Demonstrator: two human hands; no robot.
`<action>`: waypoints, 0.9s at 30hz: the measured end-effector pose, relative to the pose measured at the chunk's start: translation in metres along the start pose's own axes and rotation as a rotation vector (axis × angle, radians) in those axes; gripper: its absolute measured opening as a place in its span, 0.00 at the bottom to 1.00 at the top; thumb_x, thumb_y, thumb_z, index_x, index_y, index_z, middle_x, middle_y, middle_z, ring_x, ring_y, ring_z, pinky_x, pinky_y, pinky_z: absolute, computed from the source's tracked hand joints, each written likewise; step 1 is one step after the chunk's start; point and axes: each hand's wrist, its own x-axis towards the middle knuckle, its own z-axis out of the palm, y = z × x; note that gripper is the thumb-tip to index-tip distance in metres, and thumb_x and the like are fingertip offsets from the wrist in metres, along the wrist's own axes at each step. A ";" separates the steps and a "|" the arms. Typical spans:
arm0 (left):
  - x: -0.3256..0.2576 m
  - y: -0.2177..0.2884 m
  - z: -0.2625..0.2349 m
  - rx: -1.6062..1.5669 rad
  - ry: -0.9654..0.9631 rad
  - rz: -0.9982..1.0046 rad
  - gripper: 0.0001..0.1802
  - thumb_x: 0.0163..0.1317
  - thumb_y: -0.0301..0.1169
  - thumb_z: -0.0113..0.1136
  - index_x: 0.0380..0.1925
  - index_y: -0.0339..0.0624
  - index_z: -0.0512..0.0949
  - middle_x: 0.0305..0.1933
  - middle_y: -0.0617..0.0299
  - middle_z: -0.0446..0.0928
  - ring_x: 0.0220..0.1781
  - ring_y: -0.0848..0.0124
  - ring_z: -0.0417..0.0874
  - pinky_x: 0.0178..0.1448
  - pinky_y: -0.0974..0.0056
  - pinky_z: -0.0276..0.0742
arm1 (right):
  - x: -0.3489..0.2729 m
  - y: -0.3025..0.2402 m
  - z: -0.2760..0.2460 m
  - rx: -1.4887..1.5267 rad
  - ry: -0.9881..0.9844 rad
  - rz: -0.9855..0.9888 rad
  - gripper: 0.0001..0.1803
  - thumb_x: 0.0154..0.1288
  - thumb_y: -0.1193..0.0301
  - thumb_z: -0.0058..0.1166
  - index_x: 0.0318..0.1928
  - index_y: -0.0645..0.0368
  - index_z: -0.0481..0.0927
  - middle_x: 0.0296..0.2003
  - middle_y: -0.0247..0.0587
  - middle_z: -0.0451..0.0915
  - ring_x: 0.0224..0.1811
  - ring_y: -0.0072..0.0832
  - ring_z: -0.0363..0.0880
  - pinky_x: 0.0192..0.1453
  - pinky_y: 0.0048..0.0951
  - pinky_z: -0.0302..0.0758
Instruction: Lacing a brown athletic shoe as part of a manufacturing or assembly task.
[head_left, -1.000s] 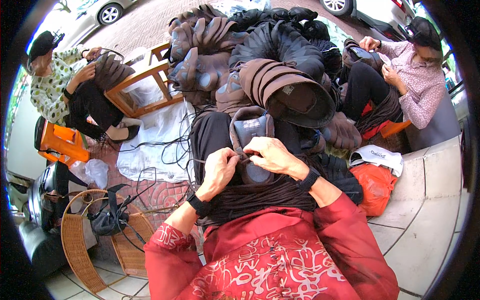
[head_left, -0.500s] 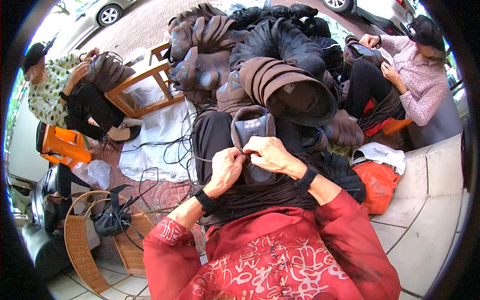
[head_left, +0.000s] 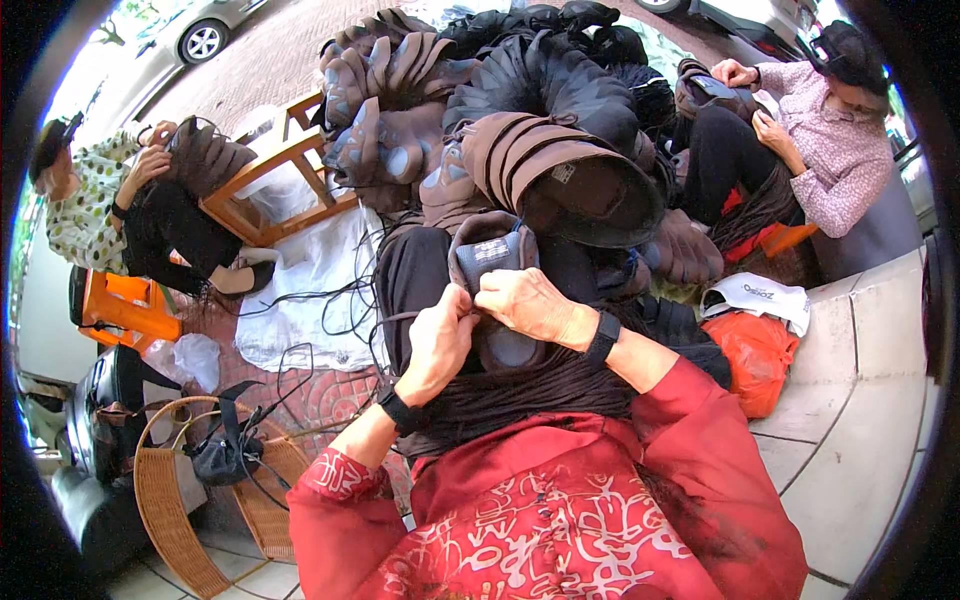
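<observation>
A grey-brown shoe upper [head_left: 459, 262] with a blue-grey tongue rests on my lap, its heel end toward me. My left hand [head_left: 441, 335] is closed in a pinch at the upper's left edge, on a dark shoelace [head_left: 399, 316] that trails off to the left. My right hand [head_left: 535, 303] lies across the middle of the upper, thumb and finger pinched close beside the left fingertips. What its fingertips grip is hidden; it may be lace or upper. A thick bundle of dark laces [head_left: 520, 400] lies across my lap below the upper.
Nested brown shoe uppers [head_left: 510, 160] and black ones [head_left: 545, 85] are heaped ahead. Co-workers sit left [head_left: 90, 220] and right [head_left: 840, 140], each handling uppers. Around me are a wooden stool frame [head_left: 270, 190], wicker chair [head_left: 165, 500], orange stool [head_left: 125, 305] and red bag [head_left: 750, 360].
The view has shifted slightly. My left hand has risen a little along the upper's left edge, its fingers now turned upward. My right hand stays over the upper.
</observation>
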 end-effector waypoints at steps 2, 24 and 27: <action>-0.002 0.000 -0.002 0.362 0.050 0.282 0.10 0.46 0.24 0.59 0.29 0.45 0.71 0.24 0.61 0.74 0.33 0.64 0.72 0.40 0.61 0.65 | 0.001 0.003 -0.008 -0.252 0.129 -0.280 0.05 0.47 0.68 0.50 0.22 0.56 0.73 0.26 0.35 0.70 0.31 0.31 0.72 0.32 0.32 0.69; -0.012 -0.011 -0.025 0.248 -0.127 0.556 0.12 0.41 0.25 0.63 0.29 0.40 0.75 0.45 0.54 0.68 0.51 0.54 0.66 0.54 0.54 0.64 | -0.014 0.000 -0.021 -0.449 0.266 -0.079 0.07 0.43 0.68 0.49 0.23 0.58 0.73 0.39 0.41 0.73 0.42 0.33 0.68 0.42 0.33 0.64; -0.006 -0.009 -0.026 0.211 -0.089 0.577 0.11 0.41 0.24 0.63 0.28 0.40 0.75 0.46 0.53 0.67 0.52 0.53 0.65 0.55 0.54 0.65 | -0.009 0.029 -0.067 -0.504 0.577 0.094 0.02 0.43 0.73 0.49 0.21 0.57 0.72 0.35 0.38 0.74 0.39 0.34 0.69 0.37 0.34 0.64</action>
